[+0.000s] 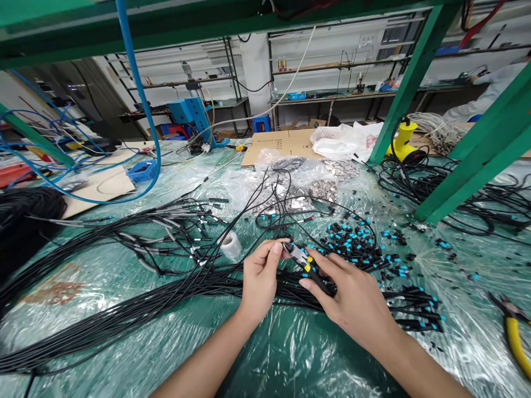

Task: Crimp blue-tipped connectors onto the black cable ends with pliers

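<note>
Near the middle of the bench, my left hand [261, 273] pinches a small black piece [287, 247], which looks like a cable end. My right hand [352, 293] is closed round black-and-yellow pliers [317, 279]. Their metal jaws meet the black piece at my left fingertips; whether they bite into it I cannot tell. Under and behind both hands runs a long bundle of black cables [157, 309]. Just beyond my right hand lies a heap of small black-and-blue connectors [352, 240].
Yellow-handled pliers [514, 337] lie at the right edge. A white roll [230, 245] stands left of my hands. Behind are plastic bags of metal parts [290, 193] and cardboard [286, 143]. Green posts [452, 160] rise at right; a blue hose [135, 66] hangs at left. A person's sleeve [493, 88] shows far right.
</note>
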`<state>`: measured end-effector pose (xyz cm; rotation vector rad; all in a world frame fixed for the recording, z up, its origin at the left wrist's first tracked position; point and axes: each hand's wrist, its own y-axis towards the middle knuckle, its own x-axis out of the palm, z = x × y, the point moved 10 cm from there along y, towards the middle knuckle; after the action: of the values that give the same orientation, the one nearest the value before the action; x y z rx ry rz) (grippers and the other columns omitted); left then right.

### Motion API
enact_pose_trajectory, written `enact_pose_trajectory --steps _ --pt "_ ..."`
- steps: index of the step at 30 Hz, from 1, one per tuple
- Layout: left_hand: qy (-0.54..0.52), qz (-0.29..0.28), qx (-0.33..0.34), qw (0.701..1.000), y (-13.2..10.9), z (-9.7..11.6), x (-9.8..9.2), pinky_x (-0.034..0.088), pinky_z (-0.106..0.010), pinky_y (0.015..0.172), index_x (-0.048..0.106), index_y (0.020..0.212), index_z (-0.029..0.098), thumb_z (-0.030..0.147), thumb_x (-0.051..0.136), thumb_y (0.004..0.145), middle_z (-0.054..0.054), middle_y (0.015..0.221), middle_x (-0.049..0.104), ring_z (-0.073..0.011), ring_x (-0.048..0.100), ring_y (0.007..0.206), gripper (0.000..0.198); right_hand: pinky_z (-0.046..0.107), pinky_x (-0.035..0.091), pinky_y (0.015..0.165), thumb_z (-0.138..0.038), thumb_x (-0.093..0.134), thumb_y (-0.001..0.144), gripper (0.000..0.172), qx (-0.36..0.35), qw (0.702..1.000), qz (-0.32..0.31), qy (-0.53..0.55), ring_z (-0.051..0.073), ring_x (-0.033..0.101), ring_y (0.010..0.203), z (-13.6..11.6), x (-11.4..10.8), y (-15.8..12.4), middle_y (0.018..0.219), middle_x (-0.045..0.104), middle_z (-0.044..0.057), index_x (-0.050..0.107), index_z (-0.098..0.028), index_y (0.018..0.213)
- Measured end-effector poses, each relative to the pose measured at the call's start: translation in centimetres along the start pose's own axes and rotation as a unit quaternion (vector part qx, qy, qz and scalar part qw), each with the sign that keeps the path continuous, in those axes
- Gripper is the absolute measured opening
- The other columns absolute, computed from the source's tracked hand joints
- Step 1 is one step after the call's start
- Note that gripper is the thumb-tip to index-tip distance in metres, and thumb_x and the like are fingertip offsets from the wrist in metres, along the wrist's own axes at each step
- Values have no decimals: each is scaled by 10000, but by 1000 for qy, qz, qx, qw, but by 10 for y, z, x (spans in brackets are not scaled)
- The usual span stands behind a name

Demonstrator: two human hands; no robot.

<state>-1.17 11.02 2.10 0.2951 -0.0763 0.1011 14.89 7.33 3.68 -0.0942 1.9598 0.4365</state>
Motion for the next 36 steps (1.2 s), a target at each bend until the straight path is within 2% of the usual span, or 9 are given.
enact_pose_trajectory --steps 6,11,21,26,30,36 --pt "-86 13 -53 995 2 -16 -2 439 -271 757 725 988 199 359 584 913 -31 852 680 -145 564 738 225 402 543 763 -501 483 929 537 2 1000 18 -24 254 613 966 5 -4 0 1074 617 68 428 -273 1412" --pt "-127 2 -65 990 5 -16 2 424 -238 734 724 952 201 356 585 915 0 763 635 -119 525 703 212 414 541 776 -503 492 921 546 -11 999 16 -32 253 606 964 2 -2 1 1087 607 64 421 -287 1417" --pt "-106 -3 -75 992 5 -19 1 413 -273 763 733 906 198 372 615 894 -4 723 639 -144 533 712 210 432 518 829 -507 514 907 577 -18 999 30 -41 264 576 987 3 -6 1 1104 598 74 408 -282 1428" --pt "-93 -11 -66 993 4 -17 -1 410 -284 776 740 861 197 350 620 893 -18 771 667 -154 543 722 197 438 508 863 -518 521 899 600 -28 998 32 -35 270 566 1021 3 -8 2 1142 590 77 399 -281 1437" --pt "-97 -10 -58 994 4 -15 -1 412 -278 784 742 833 200 343 621 893 -22 818 682 -155 552 747 197 424 529 823 -511 492 916 571 -20 999 12 -25 264 597 986 3 -4 1 1110 610 78 409 -281 1432" --pt "-122 -11 -74 990 4 -15 2 410 -251 742 737 894 218 354 624 892 4 746 657 -132 530 702 177 425 559 745 -507 453 937 536 -12 1000 -1 -23 257 653 921 -1 -2 -1 1121 630 82 423 -291 1426"
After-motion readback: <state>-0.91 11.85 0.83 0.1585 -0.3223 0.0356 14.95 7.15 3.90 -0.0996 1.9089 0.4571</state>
